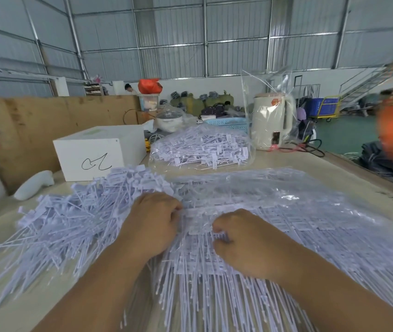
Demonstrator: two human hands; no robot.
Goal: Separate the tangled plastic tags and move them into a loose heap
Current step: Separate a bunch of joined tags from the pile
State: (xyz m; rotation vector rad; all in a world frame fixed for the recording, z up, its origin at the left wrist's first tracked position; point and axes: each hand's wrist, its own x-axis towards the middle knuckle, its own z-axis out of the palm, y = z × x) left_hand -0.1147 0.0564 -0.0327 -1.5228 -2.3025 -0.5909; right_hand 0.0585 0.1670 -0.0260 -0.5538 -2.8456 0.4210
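— Containers?
— Clear plastic bag [202,149] at the back of the tabletop [348,168], packed with white plastic tags. Blue basket [229,123] behind it, contents not visible. White box [95,154] back left, closed, with a pen scrawl on its front. Cream kettle [272,121] in clear wrap, back right.
— Task tags?
— Loose heap [75,216] on the left. Tangled bundle [274,212] spread centre and right, tails toward the camera.
— Hands?
— Left hand [152,226]: fingers curled, pinching tags at the bundle's left edge. Right hand [245,243]: fingers curled into the bundle, gripping tags. The two sit close, not touching.
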